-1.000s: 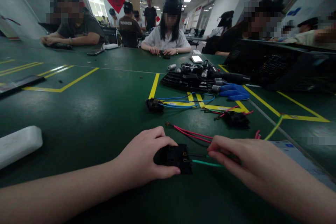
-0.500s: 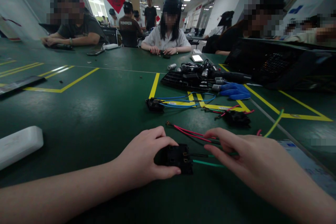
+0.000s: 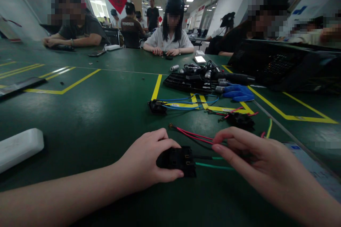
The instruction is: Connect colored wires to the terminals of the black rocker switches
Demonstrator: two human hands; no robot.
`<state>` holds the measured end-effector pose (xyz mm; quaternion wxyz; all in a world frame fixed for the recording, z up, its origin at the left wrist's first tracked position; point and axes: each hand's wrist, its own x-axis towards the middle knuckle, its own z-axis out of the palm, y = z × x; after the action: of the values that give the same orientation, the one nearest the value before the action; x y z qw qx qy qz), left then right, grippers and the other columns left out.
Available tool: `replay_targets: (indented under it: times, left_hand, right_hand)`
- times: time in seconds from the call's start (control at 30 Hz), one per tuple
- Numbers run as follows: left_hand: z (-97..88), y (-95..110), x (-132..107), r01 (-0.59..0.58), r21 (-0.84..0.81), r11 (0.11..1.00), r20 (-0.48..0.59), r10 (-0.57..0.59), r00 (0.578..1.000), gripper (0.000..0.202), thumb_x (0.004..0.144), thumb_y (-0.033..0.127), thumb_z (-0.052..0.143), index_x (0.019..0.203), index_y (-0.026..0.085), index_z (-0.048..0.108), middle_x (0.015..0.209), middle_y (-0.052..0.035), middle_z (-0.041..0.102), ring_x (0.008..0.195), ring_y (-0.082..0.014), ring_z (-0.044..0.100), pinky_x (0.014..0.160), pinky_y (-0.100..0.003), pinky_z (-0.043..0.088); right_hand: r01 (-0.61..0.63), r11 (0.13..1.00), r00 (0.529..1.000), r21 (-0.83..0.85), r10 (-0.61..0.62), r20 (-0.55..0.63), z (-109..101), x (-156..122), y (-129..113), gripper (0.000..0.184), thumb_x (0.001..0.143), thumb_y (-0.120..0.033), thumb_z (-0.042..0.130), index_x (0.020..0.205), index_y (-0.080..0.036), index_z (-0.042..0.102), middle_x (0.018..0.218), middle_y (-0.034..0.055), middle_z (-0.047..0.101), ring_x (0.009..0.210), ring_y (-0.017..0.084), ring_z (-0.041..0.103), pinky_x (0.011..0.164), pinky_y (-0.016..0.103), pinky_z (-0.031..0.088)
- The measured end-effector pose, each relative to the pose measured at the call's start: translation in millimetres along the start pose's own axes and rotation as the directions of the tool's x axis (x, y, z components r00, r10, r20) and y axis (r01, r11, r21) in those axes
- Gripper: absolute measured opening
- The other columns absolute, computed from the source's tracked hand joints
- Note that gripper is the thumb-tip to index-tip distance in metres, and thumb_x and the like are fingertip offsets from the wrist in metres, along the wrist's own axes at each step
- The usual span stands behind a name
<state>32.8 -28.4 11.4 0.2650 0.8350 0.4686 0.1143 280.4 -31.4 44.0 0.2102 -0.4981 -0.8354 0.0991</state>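
My left hand is closed round a black plastic connector block on the green table, fingers over its far side and thumb along the near side. Two small brass-coloured contacts show on its top. Green wires run from its right end and pass behind my right hand. The thumb and index finger of that hand come together in a pinch at several red wires. The wires' stripped left ends lie on the table beyond the block. A yellow-green wire end sticks up behind the right hand.
Ahead lie a black connector with blue wires, another black piece with coloured wires, a pile of black tools and a blue glove. A white object rests at left. People sit across the table.
My right hand has shifted slightly right, and its thumb and index finger have closed together at the red wires. The yellow-green wire end has swung left. The left hand stays on the block.
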Motion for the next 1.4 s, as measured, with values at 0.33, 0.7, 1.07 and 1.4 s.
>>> replay_targets:
  times: [0.33,0.7,1.07,1.4]
  left_hand:
    - [0.0,0,0,-0.004,0.006,1.0,-0.002,0.004,1.0,0.04,0.074,0.038,0.079,0.111,0.024,0.069,0.099,-0.0033,0.055,0.09,-0.0228,0.058,0.084,-0.04,0.048]
    - [-1.2,1,0,0.014,0.01,1.0,0.013,-0.014,1.0,0.04,0.074,0.037,0.079,0.111,0.024,0.069,0.099,-0.003,0.055,0.09,-0.0229,0.058,0.084,-0.04,0.048]
    - [-0.2,-1,0,0.003,0.005,1.0,-0.009,-0.003,1.0,0.04,0.074,0.038,0.079,0.111,0.026,0.069,0.098,-0.002,0.055,0.088,-0.021,0.057,0.083,-0.038,0.049]
    - [1.7,-2,1,-0.011,0.023,1.0,-0.018,0.012,1.0,0.041,0.074,0.039,0.079,0.111,0.025,0.069,0.097,-0.0023,0.055,0.087,-0.021,0.057,0.082,-0.038,0.049]
  right_hand:
    - [0.009,0.979,0.999,-0.202,0.0,0.047,13,-3,13,0.02,0.091,-0.043,0.051,0.088,-0.027,0.063,0.052,-0.0039,0.061,0.04,0.017,0.056,0.038,0.025,0.032]
    - [0.014,0.98,0.998,-0.2,-0.001,0.064,11,0,12,0.027,0.093,-0.046,0.046,0.088,-0.025,0.064,0.055,-0.0011,0.064,0.041,0.017,0.056,0.039,0.026,0.03]
    - [-0.134,0.989,0.99,0.061,0.131,0.041,10,-4,8,0.033,0.093,-0.055,0.046,0.084,-0.028,0.061,0.051,-0.0046,0.055,0.044,0.015,0.054,0.041,0.025,0.034]
    - [-0.026,0.978,0.997,-0.205,0.039,0.06,17,-2,18,0.026,0.087,-0.051,0.057,0.092,-0.027,0.065,0.057,-0.0033,0.065,0.041,0.017,0.056,0.038,0.025,0.029]
